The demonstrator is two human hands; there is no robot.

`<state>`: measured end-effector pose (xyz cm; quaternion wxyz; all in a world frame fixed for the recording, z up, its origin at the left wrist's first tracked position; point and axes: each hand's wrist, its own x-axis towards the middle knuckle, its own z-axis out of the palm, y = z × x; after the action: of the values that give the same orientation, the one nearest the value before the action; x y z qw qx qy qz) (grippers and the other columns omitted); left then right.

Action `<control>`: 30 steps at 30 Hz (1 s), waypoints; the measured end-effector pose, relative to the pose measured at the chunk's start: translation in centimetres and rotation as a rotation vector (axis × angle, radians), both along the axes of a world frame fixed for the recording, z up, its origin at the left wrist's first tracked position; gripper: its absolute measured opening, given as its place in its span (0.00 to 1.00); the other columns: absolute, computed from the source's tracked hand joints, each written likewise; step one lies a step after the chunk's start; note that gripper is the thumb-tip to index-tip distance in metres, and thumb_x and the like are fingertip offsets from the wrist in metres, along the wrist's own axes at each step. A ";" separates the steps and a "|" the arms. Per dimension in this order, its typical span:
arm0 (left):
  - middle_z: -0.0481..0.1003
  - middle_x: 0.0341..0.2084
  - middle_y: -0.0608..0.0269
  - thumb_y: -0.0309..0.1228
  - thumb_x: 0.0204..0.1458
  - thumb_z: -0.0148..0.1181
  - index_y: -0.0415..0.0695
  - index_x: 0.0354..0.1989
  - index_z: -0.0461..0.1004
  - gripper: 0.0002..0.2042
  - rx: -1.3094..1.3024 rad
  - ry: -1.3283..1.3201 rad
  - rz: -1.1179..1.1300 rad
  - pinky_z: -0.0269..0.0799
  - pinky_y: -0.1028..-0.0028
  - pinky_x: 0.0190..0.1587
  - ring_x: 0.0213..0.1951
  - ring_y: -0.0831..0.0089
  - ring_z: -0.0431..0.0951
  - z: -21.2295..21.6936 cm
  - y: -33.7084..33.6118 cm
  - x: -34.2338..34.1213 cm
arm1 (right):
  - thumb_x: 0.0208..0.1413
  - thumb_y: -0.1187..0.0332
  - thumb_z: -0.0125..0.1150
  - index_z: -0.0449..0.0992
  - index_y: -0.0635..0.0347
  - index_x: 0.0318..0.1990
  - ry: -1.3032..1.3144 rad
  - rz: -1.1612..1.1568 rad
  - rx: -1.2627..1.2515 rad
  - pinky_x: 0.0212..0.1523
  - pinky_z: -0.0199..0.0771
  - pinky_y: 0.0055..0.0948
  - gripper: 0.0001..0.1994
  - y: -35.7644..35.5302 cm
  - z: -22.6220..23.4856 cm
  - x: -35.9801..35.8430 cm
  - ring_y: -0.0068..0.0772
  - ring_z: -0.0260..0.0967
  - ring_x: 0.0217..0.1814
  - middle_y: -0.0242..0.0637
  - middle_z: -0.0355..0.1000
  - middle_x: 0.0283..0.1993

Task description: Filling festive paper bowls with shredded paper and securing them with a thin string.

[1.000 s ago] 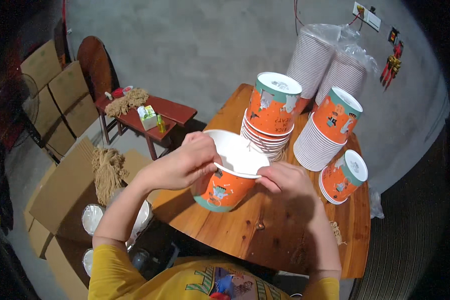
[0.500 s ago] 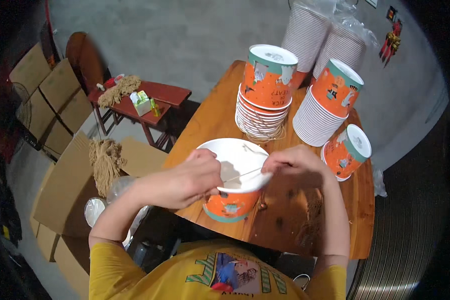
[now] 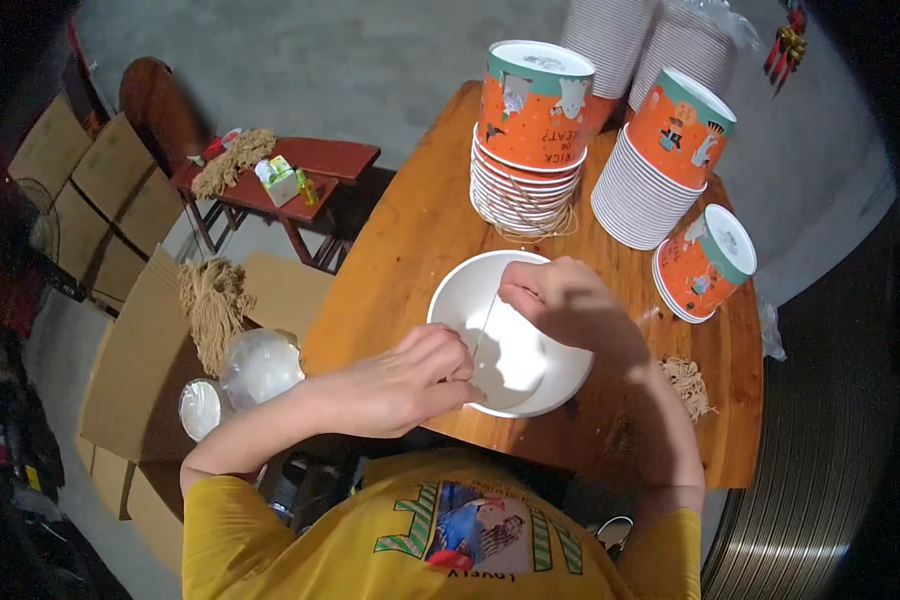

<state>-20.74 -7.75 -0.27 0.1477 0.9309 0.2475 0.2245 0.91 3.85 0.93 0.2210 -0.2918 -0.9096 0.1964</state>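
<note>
A white-lined paper bucket [image 3: 562, 378] stands near the front edge of the wooden table, its open mouth facing up. My left hand [image 3: 410, 382] is at the bucket's near left rim, fingers pinched on a thin string [image 3: 486, 322]. The string runs across the bucket's mouth to my right hand [image 3: 560, 298], which is closed on it above the far side of the rim. My right forearm covers part of the bucket's right side.
Behind the bucket stand upside-down stacks of orange buckets, one stack [image 3: 535, 110] with loose strings around its rims, another [image 3: 660, 180] beside it. A smaller stack [image 3: 705, 265] sits right. A string bundle [image 3: 688, 388] lies near my right forearm. Cardboard boxes [image 3: 135, 370] stand left.
The bucket has tipped more upright, its inside now facing me, and its orange side is out of sight. My right hand has moved up over the mouth, and the string now runs more steeply.
</note>
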 end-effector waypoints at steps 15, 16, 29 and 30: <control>0.67 0.33 0.60 0.26 0.50 0.60 0.43 0.38 0.67 0.10 -0.045 -0.073 0.109 0.53 0.52 0.62 0.43 0.61 0.69 -1.4 0.2 0.4 | 0.51 0.67 0.57 0.74 0.58 0.28 -0.055 -0.048 0.264 0.26 0.70 0.43 0.05 -0.4 -1.5 -1.0 0.51 0.70 0.25 0.46 0.68 0.20; 0.67 0.33 0.60 0.26 0.49 0.60 0.42 0.37 0.67 0.10 -0.051 -0.043 0.102 0.53 0.51 0.62 0.42 0.61 0.69 -1.1 0.0 0.5 | 0.50 0.68 0.58 0.74 0.58 0.27 -0.037 -0.049 0.318 0.26 0.70 0.43 0.05 -0.6 -1.8 -1.1 0.50 0.70 0.25 0.45 0.68 0.19; 0.61 0.28 0.53 0.22 0.44 0.60 0.38 0.31 0.63 0.10 0.080 0.026 0.230 0.59 0.52 0.60 0.37 0.53 0.67 0.1 -0.6 2.2 | 0.49 0.68 0.58 0.74 0.58 0.26 0.022 -0.125 0.384 0.27 0.69 0.42 0.05 -0.3 -3.1 -1.2 0.47 0.69 0.25 0.44 0.67 0.18; 0.61 0.28 0.53 0.22 0.43 0.60 0.37 0.31 0.63 0.11 0.098 0.023 0.209 0.59 0.53 0.60 0.37 0.53 0.67 0.1 -0.3 2.3 | 0.49 0.69 0.58 0.74 0.58 0.26 0.001 -0.142 0.373 0.27 0.70 0.43 0.05 -0.3 -3.0 -1.1 0.48 0.69 0.25 0.44 0.67 0.18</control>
<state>-18.48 -8.07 -0.16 0.0747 0.9086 0.3336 0.2400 -0.23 3.55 -2.05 0.2852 -0.3091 -0.9072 0.0086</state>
